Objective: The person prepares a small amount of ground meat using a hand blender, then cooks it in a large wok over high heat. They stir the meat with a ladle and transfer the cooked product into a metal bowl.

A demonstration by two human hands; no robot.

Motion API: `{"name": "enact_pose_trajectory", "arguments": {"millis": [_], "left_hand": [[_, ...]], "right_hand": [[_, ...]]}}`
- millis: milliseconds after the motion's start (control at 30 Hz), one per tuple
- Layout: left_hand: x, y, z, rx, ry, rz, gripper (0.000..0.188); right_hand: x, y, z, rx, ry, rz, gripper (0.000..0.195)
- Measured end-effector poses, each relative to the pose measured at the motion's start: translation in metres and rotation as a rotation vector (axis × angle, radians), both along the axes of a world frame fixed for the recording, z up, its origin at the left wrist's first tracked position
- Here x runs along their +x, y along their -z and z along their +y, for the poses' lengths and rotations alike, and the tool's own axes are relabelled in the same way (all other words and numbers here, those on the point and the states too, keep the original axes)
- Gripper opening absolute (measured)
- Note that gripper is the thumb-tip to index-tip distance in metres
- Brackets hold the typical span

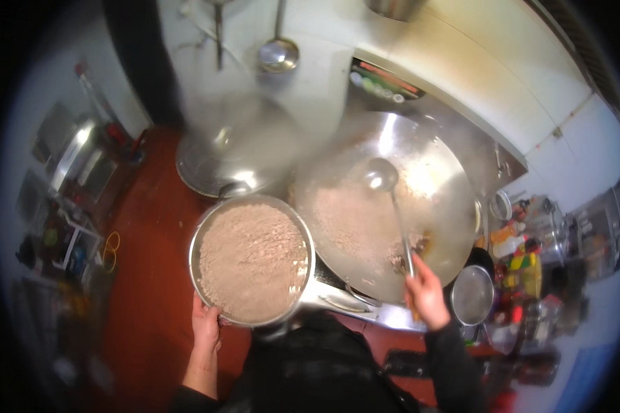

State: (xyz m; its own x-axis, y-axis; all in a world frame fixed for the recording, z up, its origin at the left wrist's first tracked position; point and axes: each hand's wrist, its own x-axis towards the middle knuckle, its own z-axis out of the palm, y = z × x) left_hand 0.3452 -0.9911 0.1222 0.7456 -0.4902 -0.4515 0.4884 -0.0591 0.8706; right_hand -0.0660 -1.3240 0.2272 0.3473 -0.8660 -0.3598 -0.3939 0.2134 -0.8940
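My left hand (206, 321) grips the rim of a round metal pot (310, 258), which is filled nearly to the top with crumbly pinkish-brown ground meat (253, 258). To its right sits a large steel wok (447, 248) with more pale ground meat (349, 217) spread over its bottom and steam rising. In my right hand (428, 294) is the handle of a long metal ladle (382, 175). The ladle's bowl is over the far part of the meat, its rounded side facing up. Steam blurs the wok's contents, and some darker bits lie near its front right.
A second wok (201, 170) stands behind the pot, partly veiled by steam. Another ladle (279, 54) hangs on the back wall. Right of the large wok are a metal bowl (473, 295) and several bottles (509, 247). Red floor (150, 268) shows at left.
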Motion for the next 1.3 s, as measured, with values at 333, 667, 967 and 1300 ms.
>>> {"name": "enact_pose_trajectory", "arguments": {"millis": [333,667,967,1300], "left_hand": [[-0.007,0.003,-0.021,-0.01,0.08,0.006,0.083],[-0.002,0.005,-0.001,0.015,0.002,-0.012,0.085],[-0.001,0.0,-0.005,-0.02,0.018,0.016,0.084],[0.001,0.011,0.006,-0.104,0.024,0.0,0.086]], "right_hand": [[-0.059,0.139,-0.152,-0.422,-0.083,0.484,0.05],[0.028,-0.015,0.004,0.849,0.022,-0.261,0.036],[0.023,-0.022,0.018,0.847,0.118,-0.502,0.038],[0.026,-0.128,0.062,0.644,0.013,-0.333,0.064]]}}
